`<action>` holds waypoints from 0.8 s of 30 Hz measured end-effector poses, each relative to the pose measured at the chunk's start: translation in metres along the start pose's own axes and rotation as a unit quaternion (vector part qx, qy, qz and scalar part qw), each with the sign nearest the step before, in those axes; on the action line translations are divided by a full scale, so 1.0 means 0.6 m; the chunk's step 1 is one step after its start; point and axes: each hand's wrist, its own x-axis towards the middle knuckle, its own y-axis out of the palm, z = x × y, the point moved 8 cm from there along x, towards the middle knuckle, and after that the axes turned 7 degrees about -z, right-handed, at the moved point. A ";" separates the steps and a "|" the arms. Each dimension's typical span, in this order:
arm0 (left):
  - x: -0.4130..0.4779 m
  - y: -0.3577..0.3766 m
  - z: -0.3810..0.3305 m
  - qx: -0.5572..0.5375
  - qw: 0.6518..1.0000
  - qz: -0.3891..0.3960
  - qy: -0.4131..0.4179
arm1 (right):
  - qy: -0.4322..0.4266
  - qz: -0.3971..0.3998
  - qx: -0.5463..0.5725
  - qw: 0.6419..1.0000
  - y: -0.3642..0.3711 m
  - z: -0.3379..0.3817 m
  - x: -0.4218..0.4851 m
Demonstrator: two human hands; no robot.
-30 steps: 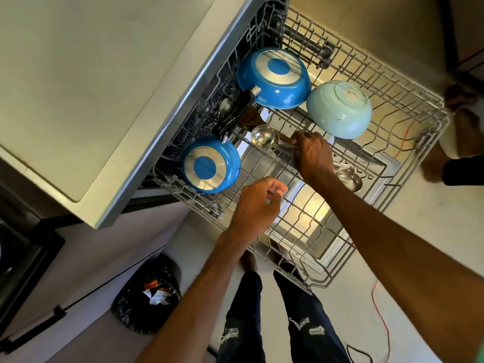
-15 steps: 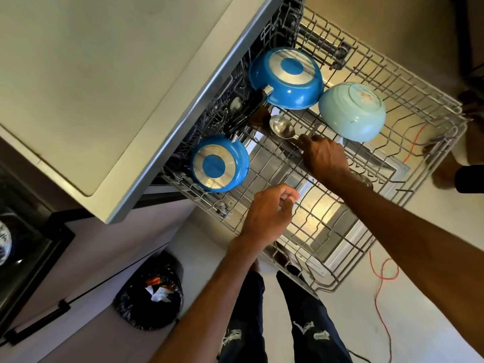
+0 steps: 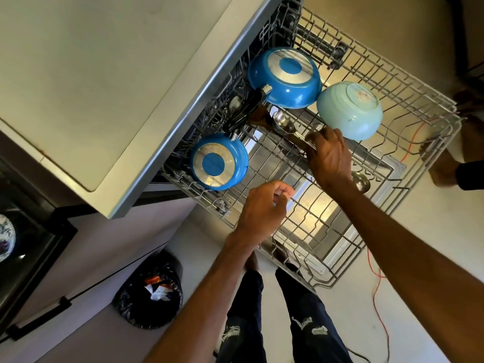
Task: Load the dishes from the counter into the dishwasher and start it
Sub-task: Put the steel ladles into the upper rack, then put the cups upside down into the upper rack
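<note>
Your right hand [image 3: 330, 158] has its grip curled round the steel ladle [image 3: 284, 124] handle in the middle of the rack [image 3: 315, 267], and the bowl is nearer the large blue pan [image 3: 285, 77] at 11 o'clock than a second ago. Your left hand [image 3: 262, 210] hangs curled at 7 o'clock, and I cannot tell whether it pinches a wire. Open tines lie from 3 to 5 o'clock.

Two blue pans [image 3: 285, 77] [image 3: 218, 162], one pale green bowl [image 3: 349, 111], two steel ladles [image 3: 284, 123] [image 3: 361, 182], one wire dishwasher rack [image 3: 408, 100], two hands [image 3: 264, 208] [image 3: 331, 158], one black bin bag [image 3: 149, 302], one orange cable [image 3: 377, 292], one patterned plate [image 3: 5, 239].
</note>
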 end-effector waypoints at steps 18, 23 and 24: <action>-0.282 -0.338 -0.153 0.058 0.980 -0.187 -0.017 | -0.062 -0.026 0.301 0.951 -0.348 0.338 -0.170; -0.435 -0.510 -0.134 0.052 0.956 -0.290 -0.012 | -0.117 0.002 0.367 0.923 -0.449 0.528 -0.196; -0.465 -0.543 -0.119 0.044 0.947 -0.317 -0.013 | -0.135 0.010 0.370 0.919 -0.459 0.570 -0.204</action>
